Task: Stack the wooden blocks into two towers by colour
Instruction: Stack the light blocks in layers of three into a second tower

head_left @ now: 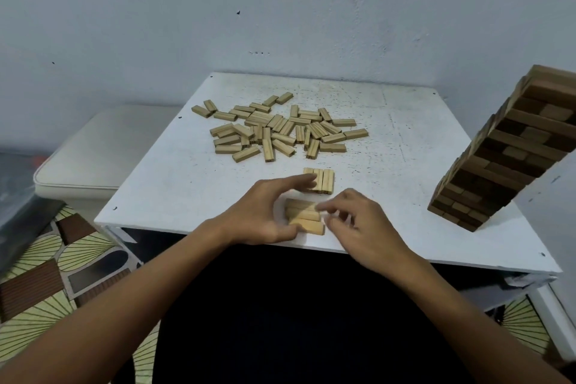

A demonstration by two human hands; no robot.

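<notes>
Left hand and right hand both pinching three pale blocks at near edge of white surface. Dark tower standing right. No legible writing.

white table | cushioned seat L of it | patterned floor
</notes>
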